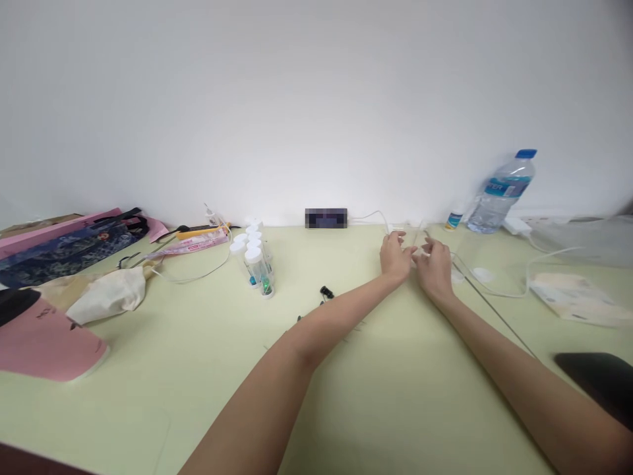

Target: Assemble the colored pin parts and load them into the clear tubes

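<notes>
Far out near the wall, my left hand (pixel 395 257) and my right hand (pixel 434 265) are close together, fingers curled inward. Clear plastic tubes (pixel 418 232) show faintly between them, and both hands' fingers seem to touch them; their outlines are hard to make out. Two white round caps (pixel 482 274) lie just right of my right hand. Small black parts with thin wire legs (pixel 326 291) lie on the table, some of them hidden by my left forearm.
Several white-capped clear vials (pixel 256 260) stand left of centre. A dark display (pixel 326 218) sits against the wall. A water bottle (pixel 502 191) leans at right beside a small yellow-blue bottle (pixel 453 220). Cables cross the table. A pink cup (pixel 52 336) is at left.
</notes>
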The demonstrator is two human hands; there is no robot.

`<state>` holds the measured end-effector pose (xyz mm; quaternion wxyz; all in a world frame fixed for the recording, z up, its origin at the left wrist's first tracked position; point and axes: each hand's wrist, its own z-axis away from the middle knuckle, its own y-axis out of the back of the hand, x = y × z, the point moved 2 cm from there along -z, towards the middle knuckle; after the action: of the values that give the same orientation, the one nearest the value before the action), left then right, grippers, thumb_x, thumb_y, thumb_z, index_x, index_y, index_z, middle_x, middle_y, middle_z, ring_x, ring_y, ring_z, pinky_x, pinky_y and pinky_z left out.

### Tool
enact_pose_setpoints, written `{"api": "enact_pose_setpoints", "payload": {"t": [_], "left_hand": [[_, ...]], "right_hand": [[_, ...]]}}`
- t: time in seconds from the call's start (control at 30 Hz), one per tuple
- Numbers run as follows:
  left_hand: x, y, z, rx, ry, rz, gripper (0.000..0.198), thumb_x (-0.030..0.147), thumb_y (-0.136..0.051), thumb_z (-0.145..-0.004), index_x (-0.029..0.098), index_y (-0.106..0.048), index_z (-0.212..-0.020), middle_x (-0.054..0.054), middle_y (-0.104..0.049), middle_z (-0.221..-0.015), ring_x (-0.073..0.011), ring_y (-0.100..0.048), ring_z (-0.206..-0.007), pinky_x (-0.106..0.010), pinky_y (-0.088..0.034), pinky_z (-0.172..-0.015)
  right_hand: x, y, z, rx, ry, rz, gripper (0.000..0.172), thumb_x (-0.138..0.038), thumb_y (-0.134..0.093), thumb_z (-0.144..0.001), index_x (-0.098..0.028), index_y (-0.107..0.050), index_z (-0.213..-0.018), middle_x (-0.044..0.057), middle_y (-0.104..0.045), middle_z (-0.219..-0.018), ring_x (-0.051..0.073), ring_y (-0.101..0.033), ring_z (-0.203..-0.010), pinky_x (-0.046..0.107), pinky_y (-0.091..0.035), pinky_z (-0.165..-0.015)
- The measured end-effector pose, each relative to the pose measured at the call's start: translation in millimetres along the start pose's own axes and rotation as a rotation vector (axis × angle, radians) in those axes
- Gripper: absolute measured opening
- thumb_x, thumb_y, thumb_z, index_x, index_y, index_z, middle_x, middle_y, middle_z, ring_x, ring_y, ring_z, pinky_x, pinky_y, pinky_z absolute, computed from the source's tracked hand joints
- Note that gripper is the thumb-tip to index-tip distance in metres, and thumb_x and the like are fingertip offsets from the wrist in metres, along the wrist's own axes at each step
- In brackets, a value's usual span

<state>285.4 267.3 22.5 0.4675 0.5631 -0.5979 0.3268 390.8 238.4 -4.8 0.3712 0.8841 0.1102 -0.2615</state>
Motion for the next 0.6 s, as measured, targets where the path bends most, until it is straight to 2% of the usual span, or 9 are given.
{"api": "enact_pose_setpoints", "payload": {"t": [0.1,0.2,0.27,0.33,0.4,0.47,0.53,0.57,0.6], "left_hand": [[-3,-3.5,-9,-0.041,0.017,0.032,0.036,0.011,-0.064,-0.077,0.02,-0.052,-0.111,-0.011,-0.053,-0.114,-0.0229,-0.05,-0.109,-0.038,-0.034,-0.098],[-3,-7.1,-11,-0.069,0.06,0.055,0.051,0.009,-0.068,-0.072,0.019,-0.048,-0.118,-0.013,-0.052,-0.119,-0.0266,-0.047,-0.117,-0.041,-0.031,-0.102],[3,-5.4,-8,-0.052,0.074,0.073,0.068,0.007,-0.073,-0.066,0.016,-0.041,-0.126,-0.017,-0.047,-0.128,-0.0311,-0.041,-0.125,-0.043,-0.028,-0.105],[17,4.5,3,-0.012,0.049,0.085,0.081,0.006,-0.075,-0.063,0.013,-0.034,-0.133,-0.021,-0.037,-0.136,-0.0345,-0.031,-0.133,-0.043,-0.024,-0.109],[40,25.9,23,-0.008,0.005,0.088,0.08,0.011,-0.072,-0.068,0.013,-0.029,-0.136,-0.022,-0.03,-0.14,-0.0345,-0.028,-0.135,-0.044,-0.024,-0.11],[68,60.1,53,-0.045,-0.14,0.088,0.069,0.015,-0.064,-0.076,0.017,-0.029,-0.136,-0.019,-0.03,-0.139,-0.0309,-0.031,-0.133,-0.043,-0.028,-0.109],[91,104.7,92,-0.125,-0.368,0.062,0.056,0.02,-0.055,-0.085,0.023,-0.03,-0.135,-0.014,-0.034,-0.138,-0.0272,-0.035,-0.13,-0.041,-0.033,-0.107],[97,129.6,111,-0.142,-0.467,0.004,0.052,0.019,-0.051,-0.086,0.025,-0.032,-0.134,-0.013,-0.037,-0.135,-0.0269,-0.037,-0.127,-0.042,-0.035,-0.104],[99,155.6,130,-0.11,-0.555,-0.073,0.049,0.019,-0.05,-0.087,0.026,-0.033,-0.132,-0.013,-0.041,-0.13,-0.0268,-0.04,-0.123,-0.043,-0.037,-0.102]], "right_hand": [[1,0,2,-0.01,-0.068,-0.036,0.052,-0.024,-0.048,-0.077,-0.01,-0.038,-0.126,0.019,-0.055,-0.113,0.029,-0.053,-0.109,0.042,-0.043,-0.095],[-5,4,6,-0.055,-0.099,-0.006,0.058,-0.024,-0.045,-0.079,-0.004,-0.033,-0.131,0.025,-0.054,-0.119,0.034,-0.053,-0.112,0.044,-0.043,-0.094],[-12,9,13,-0.097,-0.099,0.015,0.065,-0.022,-0.044,-0.079,0.003,-0.026,-0.137,0.033,-0.047,-0.127,0.04,-0.047,-0.12,0.047,-0.042,-0.095],[-21,17,25,-0.161,-0.087,0.041,0.075,-0.021,-0.044,-0.08,0.009,-0.014,-0.141,0.039,-0.035,-0.137,0.044,-0.038,-0.129,0.049,-0.039,-0.097],[-32,27,41,-0.255,-0.071,0.103,0.081,-0.023,-0.043,-0.082,0.008,-0.001,-0.145,0.036,-0.022,-0.146,0.044,-0.027,-0.135,0.05,-0.037,-0.101],[-47,40,60,-0.32,-0.028,0.184,0.081,-0.027,-0.04,-0.086,0.002,0.005,-0.147,0.03,-0.015,-0.151,0.041,-0.023,-0.138,0.052,-0.037,-0.102],[-76,53,74,-0.269,0.152,0.206,0.073,-0.033,-0.036,-0.089,-0.003,-0.005,-0.148,0.025,-0.015,-0.153,0.037,-0.019,-0.141,0.051,-0.032,-0.107],[-96,59,80,-0.228,0.266,0.172,0.066,-0.034,-0.033,-0.091,-0.006,-0.015,-0.147,0.023,-0.022,-0.151,0.035,-0.023,-0.139,0.049,-0.03,-0.109],[-119,62,83,-0.221,0.37,0.122,0.057,-0.035,-0.032,-0.092,-0.011,-0.028,-0.143,0.02,-0.033,-0.145,0.033,-0.032,-0.135,0.047,-0.032,-0.108]]}}
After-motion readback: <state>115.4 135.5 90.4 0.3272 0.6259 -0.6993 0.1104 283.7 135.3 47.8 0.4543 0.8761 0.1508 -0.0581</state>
